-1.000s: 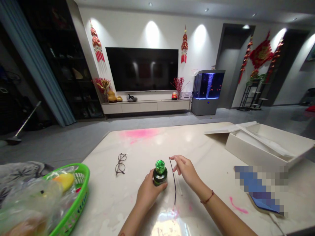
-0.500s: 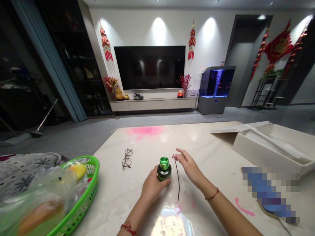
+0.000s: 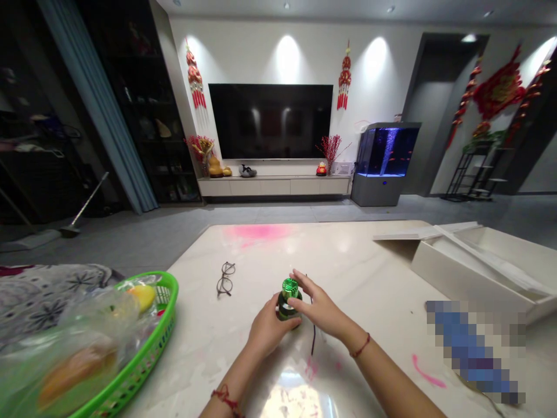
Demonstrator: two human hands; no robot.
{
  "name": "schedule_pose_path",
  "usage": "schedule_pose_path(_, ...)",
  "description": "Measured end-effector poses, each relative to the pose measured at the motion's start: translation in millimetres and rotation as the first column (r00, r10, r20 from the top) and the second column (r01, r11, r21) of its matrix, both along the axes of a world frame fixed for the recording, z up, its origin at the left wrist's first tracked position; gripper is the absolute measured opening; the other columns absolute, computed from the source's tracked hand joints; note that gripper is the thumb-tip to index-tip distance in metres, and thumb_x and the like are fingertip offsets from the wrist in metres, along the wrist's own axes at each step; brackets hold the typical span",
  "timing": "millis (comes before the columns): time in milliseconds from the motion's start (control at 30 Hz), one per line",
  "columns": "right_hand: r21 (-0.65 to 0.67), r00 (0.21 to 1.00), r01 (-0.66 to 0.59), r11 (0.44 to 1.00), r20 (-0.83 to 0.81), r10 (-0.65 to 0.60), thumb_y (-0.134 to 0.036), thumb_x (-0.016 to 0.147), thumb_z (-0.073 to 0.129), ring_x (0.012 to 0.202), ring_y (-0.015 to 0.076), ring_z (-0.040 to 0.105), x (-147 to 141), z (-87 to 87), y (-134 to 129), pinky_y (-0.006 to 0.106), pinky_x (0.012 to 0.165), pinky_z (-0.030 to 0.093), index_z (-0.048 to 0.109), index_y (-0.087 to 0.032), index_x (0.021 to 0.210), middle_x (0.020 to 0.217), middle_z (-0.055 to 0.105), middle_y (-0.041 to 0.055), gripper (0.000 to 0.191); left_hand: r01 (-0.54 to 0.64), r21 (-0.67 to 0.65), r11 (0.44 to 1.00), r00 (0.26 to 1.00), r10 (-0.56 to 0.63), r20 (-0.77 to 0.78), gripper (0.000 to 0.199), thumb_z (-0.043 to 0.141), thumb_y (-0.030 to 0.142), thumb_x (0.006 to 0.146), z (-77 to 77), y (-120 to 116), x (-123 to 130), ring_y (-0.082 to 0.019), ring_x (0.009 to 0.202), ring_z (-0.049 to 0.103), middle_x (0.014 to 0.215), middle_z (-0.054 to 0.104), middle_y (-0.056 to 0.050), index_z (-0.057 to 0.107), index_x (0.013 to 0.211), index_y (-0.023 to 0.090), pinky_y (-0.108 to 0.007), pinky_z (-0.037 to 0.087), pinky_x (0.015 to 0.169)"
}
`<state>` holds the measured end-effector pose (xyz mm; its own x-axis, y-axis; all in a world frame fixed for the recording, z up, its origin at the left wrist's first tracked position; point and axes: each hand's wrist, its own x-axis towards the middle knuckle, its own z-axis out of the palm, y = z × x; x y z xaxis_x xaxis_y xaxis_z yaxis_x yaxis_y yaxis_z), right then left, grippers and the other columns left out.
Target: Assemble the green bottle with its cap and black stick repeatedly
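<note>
A dark green glass bottle [image 3: 286, 310] with a shiny green cap [image 3: 289, 288] stands upright on the pale marble-look table. My left hand [image 3: 267, 325] is wrapped around its body from the left, thumb across the front. From the right, my right hand [image 3: 319, 307] reaches over with fingers apart, thumb in front of the cap and fingers behind it. Whether those fingertips touch the cap, I cannot tell. Beneath the right hand lies a thin black stick [image 3: 313, 341], partly hidden.
Folded-out glasses [image 3: 225, 280] lie left of the bottle. A green basket [image 3: 170, 302] with bagged items stands at the left. On the right are an open white box [image 3: 461, 261] and a blurred blue object [image 3: 472, 351]. Pink stains [image 3: 259, 232] mark the table [image 3: 348, 249].
My right hand has moved left from beside the black stick to the bottle's cap. My left hand keeps its hold on the bottle. The view has shifted slightly.
</note>
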<state>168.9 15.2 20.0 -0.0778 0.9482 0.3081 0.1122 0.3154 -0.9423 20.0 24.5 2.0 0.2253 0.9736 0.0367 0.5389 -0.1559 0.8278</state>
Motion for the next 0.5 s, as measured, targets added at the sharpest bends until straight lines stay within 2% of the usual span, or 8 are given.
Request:
schedule_pose_path(67, 0.025, 0.999, -0.032, 0.999, 0.022, 0.031, -0.027, 0.071, 0.061, 0.116, 0.0203, 0.049, -4, -4.9, 3, 0.039, 0.101, 0.035, 0.048, -0.023, 0.124, 0.127, 0.051, 0.006, 0.055, -0.006, -0.002, 1.0, 1.0, 0.006, 0.0, 0.058, 0.068, 0.03, 0.06, 0.8, -1, 1, -0.024, 0.094, 0.061, 0.106, 0.065, -0.007, 0.053, 0.116, 0.02, -0.028, 0.044, 0.075)
schedule_pose_path(133, 0.059, 0.999, -0.014, 0.998, 0.051, 0.011, -0.024, 0.071, 0.06, 0.11, 0.0206, 0.053, -6, -8.3, 6, 0.039, 0.099, 0.039, 0.053, -0.022, 0.12, 0.122, 0.056, 0.0063, 0.049, -0.026, 0.003, 1.0, 0.999, 0.026, -0.031, 0.057, 0.067, 0.03, 0.061, 1.6, -3, 2, -0.023, 0.092, 0.061, 0.103, 0.067, -0.007, 0.052, 0.115, 0.02, -0.027, 0.043, 0.073)
schedule_pose_path(333, 0.182, 0.967, 0.186, 0.966, 0.141, -0.212, -0.023, 0.072, 0.06, 0.103, 0.0228, 0.057, -20, -8.9, 4, 0.04, 0.093, 0.043, 0.057, -0.021, 0.115, 0.112, 0.062, 0.0071, 0.044, -0.132, 0.056, 0.99, 0.972, 0.14, -0.187, 0.046, 0.061, 0.034, 0.068, 4.7, -13, 9, -0.021, 0.085, 0.062, 0.094, 0.068, -0.004, 0.051, 0.112, 0.024, -0.022, 0.038, 0.063)
schedule_pose_path(500, 0.164, 0.938, 0.268, 0.949, 0.179, -0.296, -0.025, 0.074, 0.057, 0.105, 0.0233, 0.055, -31, -4.2, -1, 0.039, 0.095, 0.041, 0.056, -0.021, 0.116, 0.114, 0.061, 0.0077, 0.042, -0.184, 0.08, 0.98, 0.953, 0.198, -0.23, 0.035, 0.053, 0.036, 0.073, 5.7, -19, 12, -0.021, 0.084, 0.063, 0.091, 0.068, -0.003, 0.052, 0.107, 0.025, -0.024, 0.037, 0.061)
